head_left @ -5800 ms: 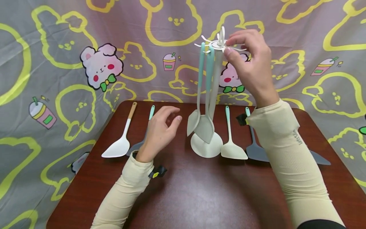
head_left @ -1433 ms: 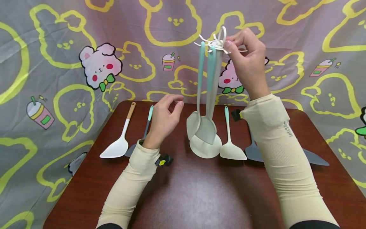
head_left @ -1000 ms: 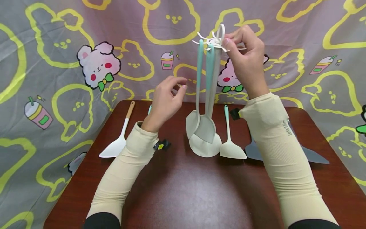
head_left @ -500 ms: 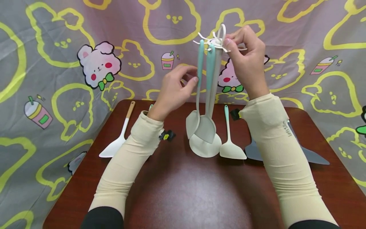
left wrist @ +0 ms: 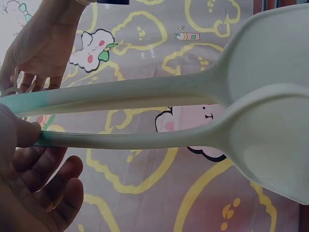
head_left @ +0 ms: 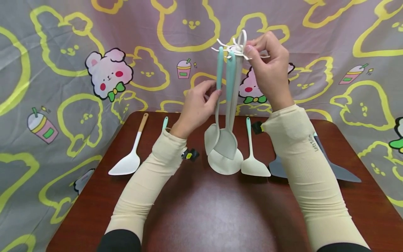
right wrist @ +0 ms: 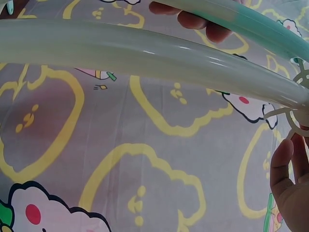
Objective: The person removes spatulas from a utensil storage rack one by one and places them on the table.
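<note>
A white utensil rack stands on a round base, with a pole and a ring of hooks at its top. Two cream spatulas with mint handles hang from its left side. My left hand pinches the left hanging spatula low on its mint handle, thumb in front; the left wrist view shows the thumb against that handle. Beside it hangs the other spatula, untouched. At the top of the rack, my right hand pinches one of the hooks between thumb and index finger.
On the brown table lie a white spatula with a wooden handle, a mint-handled utensil mostly behind the left arm, and a cream spatula. Grey blades show around the right forearm. A patterned curtain hangs behind.
My left hand has risen and moved right from beside the rack to the left hanging spatula's handle, and now pinches it. My right hand stays at the hooks throughout.
</note>
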Tool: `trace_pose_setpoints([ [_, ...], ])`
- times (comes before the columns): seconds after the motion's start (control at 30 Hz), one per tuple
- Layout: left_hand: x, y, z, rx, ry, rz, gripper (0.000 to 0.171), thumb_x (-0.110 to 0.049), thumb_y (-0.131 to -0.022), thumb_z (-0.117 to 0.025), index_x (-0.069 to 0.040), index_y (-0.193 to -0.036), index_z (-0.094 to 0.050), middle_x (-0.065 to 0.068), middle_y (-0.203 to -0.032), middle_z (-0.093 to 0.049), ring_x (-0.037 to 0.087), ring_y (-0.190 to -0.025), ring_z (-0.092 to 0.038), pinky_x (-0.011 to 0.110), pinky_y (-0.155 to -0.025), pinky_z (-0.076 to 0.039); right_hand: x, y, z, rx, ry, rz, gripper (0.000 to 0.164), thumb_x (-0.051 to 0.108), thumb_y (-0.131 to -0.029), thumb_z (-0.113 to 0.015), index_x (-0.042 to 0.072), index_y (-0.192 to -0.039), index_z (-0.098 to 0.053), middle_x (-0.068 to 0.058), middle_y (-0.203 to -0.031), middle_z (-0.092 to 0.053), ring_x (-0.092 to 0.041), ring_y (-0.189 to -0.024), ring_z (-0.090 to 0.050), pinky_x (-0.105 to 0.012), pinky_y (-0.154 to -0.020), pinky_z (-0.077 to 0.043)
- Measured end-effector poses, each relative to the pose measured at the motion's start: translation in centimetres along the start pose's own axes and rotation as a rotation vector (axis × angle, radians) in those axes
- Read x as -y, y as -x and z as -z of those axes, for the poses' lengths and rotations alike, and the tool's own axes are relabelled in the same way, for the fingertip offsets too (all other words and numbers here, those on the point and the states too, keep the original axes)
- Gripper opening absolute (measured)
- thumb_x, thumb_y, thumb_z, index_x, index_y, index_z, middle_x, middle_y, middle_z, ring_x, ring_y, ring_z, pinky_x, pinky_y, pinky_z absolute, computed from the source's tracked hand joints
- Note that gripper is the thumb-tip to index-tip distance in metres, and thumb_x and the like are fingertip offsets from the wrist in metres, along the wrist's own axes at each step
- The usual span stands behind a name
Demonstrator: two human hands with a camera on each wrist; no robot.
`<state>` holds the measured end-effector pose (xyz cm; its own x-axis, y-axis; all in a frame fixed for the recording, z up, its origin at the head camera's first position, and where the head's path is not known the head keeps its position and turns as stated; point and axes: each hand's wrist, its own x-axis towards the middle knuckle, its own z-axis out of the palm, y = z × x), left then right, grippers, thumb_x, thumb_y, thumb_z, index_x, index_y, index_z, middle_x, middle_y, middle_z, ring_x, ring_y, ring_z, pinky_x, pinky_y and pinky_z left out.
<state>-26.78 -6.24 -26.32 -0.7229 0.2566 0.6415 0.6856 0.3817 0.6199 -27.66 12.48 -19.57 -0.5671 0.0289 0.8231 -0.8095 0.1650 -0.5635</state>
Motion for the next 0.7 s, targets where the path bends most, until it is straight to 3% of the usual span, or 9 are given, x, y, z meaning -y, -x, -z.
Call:
trace_pose_setpoints([
  [0.1,0.1,0.2,-0.2,-0.005,0.011,0.003,0.023,-0.013,-0.098,-0.058,0.000,-0.115,-0.066,0.009,-0.088,-0.065,0.019,-0.070,-0.061,0.024,-0.064,-0.051,-0.1,0.0,0.0,0.011,0.000,0.032,0.031,0.008,-0.093,-0.059,0.031,-0.073,-0.052,0.015,-0.090,-0.064,-0.014,-0.092,-0.067,-0.020,-0.070,-0.053],
  [0.47,0.6,0.8,-0.6,0.013,0.063,0.054,0.024,-0.015,-0.101,-0.054,-0.004,-0.120,-0.064,0.010,-0.094,-0.074,0.019,-0.076,-0.068,0.025,-0.067,-0.053,-0.1,0.1,0.0,0.004,0.009,0.028,0.031,0.009,-0.092,-0.059,0.031,-0.072,-0.051,0.016,-0.090,-0.062,-0.013,-0.097,-0.067,-0.019,-0.067,-0.052],
  [0.7,0.9,1.2,-0.9,-0.028,0.077,0.032,0.023,-0.012,-0.100,-0.054,-0.002,-0.118,-0.065,0.011,-0.094,-0.074,0.015,-0.074,-0.064,0.023,-0.063,-0.049,-0.1,0.1,0.0,0.003,0.014,0.027,0.031,0.009,-0.092,-0.059,0.031,-0.071,-0.051,0.016,-0.090,-0.061,-0.012,-0.093,-0.065,-0.020,-0.067,-0.051],
])
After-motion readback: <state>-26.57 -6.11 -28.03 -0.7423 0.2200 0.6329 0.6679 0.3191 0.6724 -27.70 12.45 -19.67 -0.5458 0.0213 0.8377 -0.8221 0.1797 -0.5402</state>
